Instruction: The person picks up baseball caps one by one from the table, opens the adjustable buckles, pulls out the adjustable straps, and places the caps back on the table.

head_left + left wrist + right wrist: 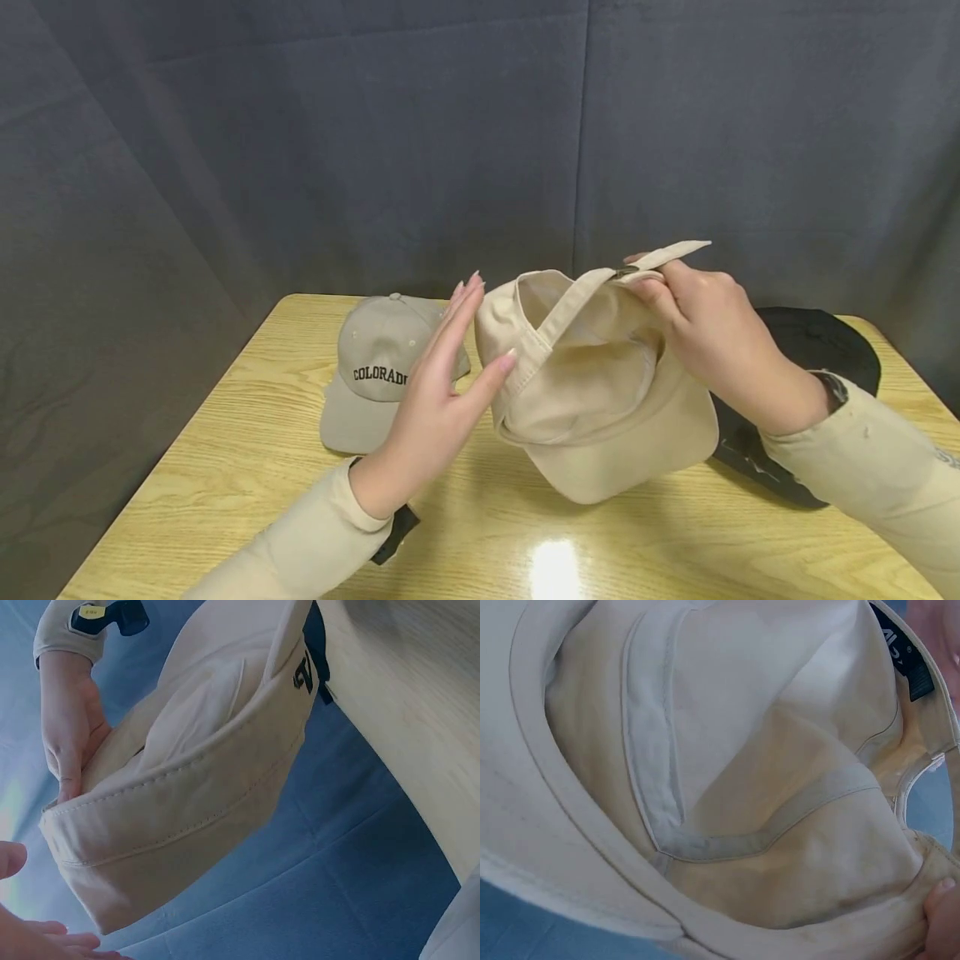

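A cream baseball cap (581, 387) is held up over the table, its inside and back opening turned toward me and its brim (626, 450) pointing down. My right hand (708, 333) pinches the cap at the back strap (573, 304), by the metal buckle; the strap's loose end sticks out past the fingers. Beside the cap's left edge is my left hand (431, 400), fingers straight and thumb spread. In the left wrist view, the left fingers (56, 941) look apart from the cap. The right wrist view looks into the lining, with a dark label (907, 656) near the rim.
A grey-beige cap (375, 358) lettered "COLORADO" sits on the wooden table (247, 450) at left, partly behind my left hand. At right lies a black hat (817, 342), partly covered by my right arm. A dark curtain (420, 150) hangs behind.
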Demonstrator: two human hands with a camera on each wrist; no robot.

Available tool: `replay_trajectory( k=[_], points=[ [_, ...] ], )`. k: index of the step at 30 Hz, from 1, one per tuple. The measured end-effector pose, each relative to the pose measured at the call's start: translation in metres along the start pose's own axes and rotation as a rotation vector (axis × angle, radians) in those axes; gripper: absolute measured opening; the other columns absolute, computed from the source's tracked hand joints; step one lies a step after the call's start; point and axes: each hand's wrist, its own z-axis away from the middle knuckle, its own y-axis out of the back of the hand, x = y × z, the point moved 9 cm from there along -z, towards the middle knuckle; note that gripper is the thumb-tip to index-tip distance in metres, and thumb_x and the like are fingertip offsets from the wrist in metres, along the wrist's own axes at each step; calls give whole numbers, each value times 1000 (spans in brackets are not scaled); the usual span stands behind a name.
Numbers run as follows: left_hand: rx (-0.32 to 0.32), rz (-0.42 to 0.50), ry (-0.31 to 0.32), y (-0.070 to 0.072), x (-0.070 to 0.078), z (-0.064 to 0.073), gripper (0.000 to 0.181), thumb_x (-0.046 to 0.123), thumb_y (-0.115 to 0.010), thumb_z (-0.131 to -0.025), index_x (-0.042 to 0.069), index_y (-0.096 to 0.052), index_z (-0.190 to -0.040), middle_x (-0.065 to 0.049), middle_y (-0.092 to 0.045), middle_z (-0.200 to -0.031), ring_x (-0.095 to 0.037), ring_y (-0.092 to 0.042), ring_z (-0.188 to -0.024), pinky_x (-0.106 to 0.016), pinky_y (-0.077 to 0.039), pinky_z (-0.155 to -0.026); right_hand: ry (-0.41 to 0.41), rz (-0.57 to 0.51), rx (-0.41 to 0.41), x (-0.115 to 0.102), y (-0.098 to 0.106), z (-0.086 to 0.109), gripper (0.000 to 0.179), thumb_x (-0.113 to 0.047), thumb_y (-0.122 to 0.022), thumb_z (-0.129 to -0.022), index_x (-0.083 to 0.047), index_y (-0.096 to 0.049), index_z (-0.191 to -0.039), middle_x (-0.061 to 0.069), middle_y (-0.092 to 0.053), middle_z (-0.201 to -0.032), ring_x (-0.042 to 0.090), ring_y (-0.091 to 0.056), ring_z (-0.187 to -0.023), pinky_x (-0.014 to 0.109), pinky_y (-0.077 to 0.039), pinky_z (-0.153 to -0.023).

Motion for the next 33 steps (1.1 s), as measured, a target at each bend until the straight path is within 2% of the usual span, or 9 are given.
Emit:
replay_trajectory(
  k=[10, 18, 21, 25, 28, 33],
  points=[
    [-17, -1, -67, -5, 6, -16, 53, 2, -64, -92, -6, -45, -140, -15, -45, -146, -22, -28, -142, -35, -24, -115, 14, -8, 19, -1, -1, 2, 23, -16, -56, -99, -3, -64, -116, 21, -69, -101, 36, -64, -84, 50, -47, -71],
    [-16, -20, -26, -9, 4, -28, 41, 8, -63, -94, 0, -55, -134, -12, -55, -138, -16, -40, -136, -35, -22, -115, 31, -18, 6, -3, -3, 5, 25, -16, -57, -98, -2, -63, -118, 21, -69, -104, 36, -65, -87, 51, -47, -72],
    [-43, -46, -33, -14, 6, -34, 40, 11, -63, -95, 2, -57, -133, -11, -60, -132, -16, -44, -133, -34, -21, -115, 47, -20, 8, -6, -3, 6, 27, -17, -58, -98, -1, -63, -119, 21, -69, -105, 37, -65, -89, 51, -48, -72],
    [-88, -73, -38, -20, 10, -40, 38, 15, -62, -96, 3, -57, -132, -9, -63, -126, -14, -55, -121, -32, -19, -116, 62, -23, 20, -7, -3, 6, 29, -20, -58, -97, -1, -63, -119, 20, -69, -104, 37, -65, -89, 52, -48, -73],
    [-111, -75, -33, -22, 10, -43, 37, 15, -61, -97, 3, -58, -131, -8, -63, -127, -14, -58, -116, -31, -18, -116, 65, -25, 26, -8, -2, 6, 31, -22, -58, -97, -1, -64, -119, 19, -69, -106, 38, -66, -91, 53, -49, -75],
    [-141, -91, -39, -25, 12, -46, 34, 14, -62, -96, 0, -61, -127, -9, -64, -126, -15, -58, -119, -34, -18, -116, 67, -20, 18, -9, -3, 7, 34, -26, -58, -96, -2, -64, -119, 18, -69, -110, 39, -65, -95, 53, -49, -77]
  ],
)
